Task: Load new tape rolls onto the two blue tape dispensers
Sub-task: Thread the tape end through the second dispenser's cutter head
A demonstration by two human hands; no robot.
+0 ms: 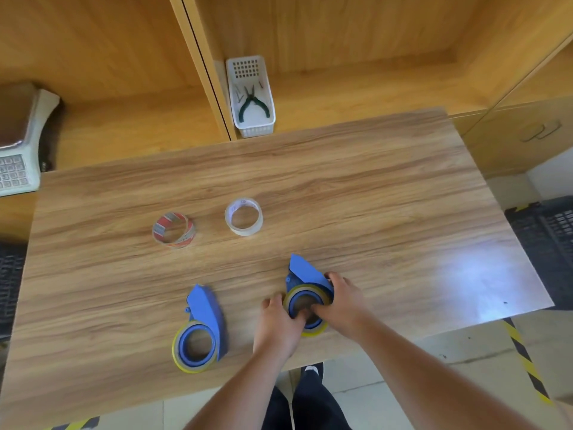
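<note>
- The wooden bench [372, 187] carries two blue tape dispensers and two loose tape rolls; places below are given relative to the right dispenser [307, 274].
- The right dispenser lies flat near the bench's front edge, its pointed blue guard aimed away from the person, with a yellow-edged tape roll [313, 332] seated around its blue hub.
- The left hand [279, 321] meets it from the left; its fingers curl at the roll's rim and the thumb reaches into the hub opening, so its grip is closed on the dispenser's ring.
- The right hand [344, 301] comes from the right; its fingers wrap over the guard's outer edge and its thumb dips into the hub, a closed grip on the same dispenser.
- The left dispenser [203, 324] lies to the left and slightly nearer the person, untouched, also carrying a yellow-edged roll [186, 366].
- A clear roll with a white core [244, 216] stands on its edge-face beyond the right dispenser, slightly to the left.
- A clear roll with a red-and-white printed core [173, 230] sits farther left of that one, well apart from both dispensers.
- Past the bench's far edge, a white slotted basket [260, 127] rests on a wooden shelf and holds dark-handled pliers [252, 102] and a few small metal pieces too small to identify.
- A white scale with a keypad [15, 169] stands at the far left.
</note>
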